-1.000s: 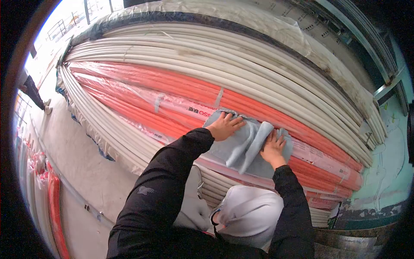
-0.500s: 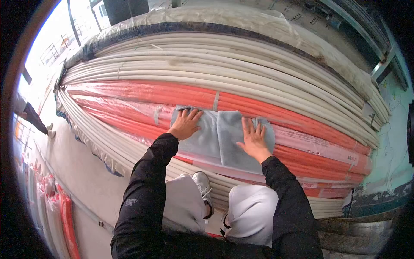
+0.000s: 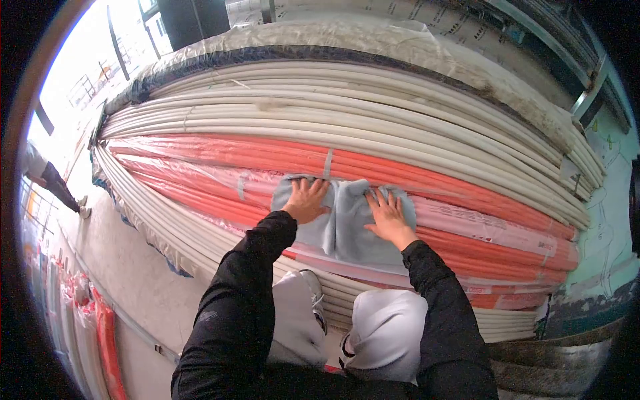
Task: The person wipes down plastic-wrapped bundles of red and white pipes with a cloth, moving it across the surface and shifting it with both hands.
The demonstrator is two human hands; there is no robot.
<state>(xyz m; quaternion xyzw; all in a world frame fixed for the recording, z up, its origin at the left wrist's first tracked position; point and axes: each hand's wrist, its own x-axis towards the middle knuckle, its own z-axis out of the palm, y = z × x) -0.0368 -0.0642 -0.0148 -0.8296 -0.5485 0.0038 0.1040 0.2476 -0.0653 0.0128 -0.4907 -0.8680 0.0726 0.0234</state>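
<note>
A grey cloth [image 3: 347, 233] lies spread over the wrapped red pipes [image 3: 460, 250], with a raised fold down its middle. On its left part my left hand [image 3: 307, 202] rests palm down, fingers spread. My right hand [image 3: 391, 219] lies flat on the cloth's right part, its fingers apart too. Neither hand grips anything. Clear plastic film covers the red pipes, and a pale band [image 3: 328, 164] circles one bundle just above the cloth.
Long white pipes [image 3: 360, 110] are stacked behind the red ones, more along the near side. Dusty plastic sheeting [image 3: 313, 37] covers the back. Another person [image 3: 57, 183] stands at far left. Upright wrapped pipes [image 3: 87, 333] are at lower left. My knees [image 3: 390, 327] are close to the stack.
Both hands have come closer together, the left moving right. The cloth has bunched inward, its middle fold now higher and its width smaller.
</note>
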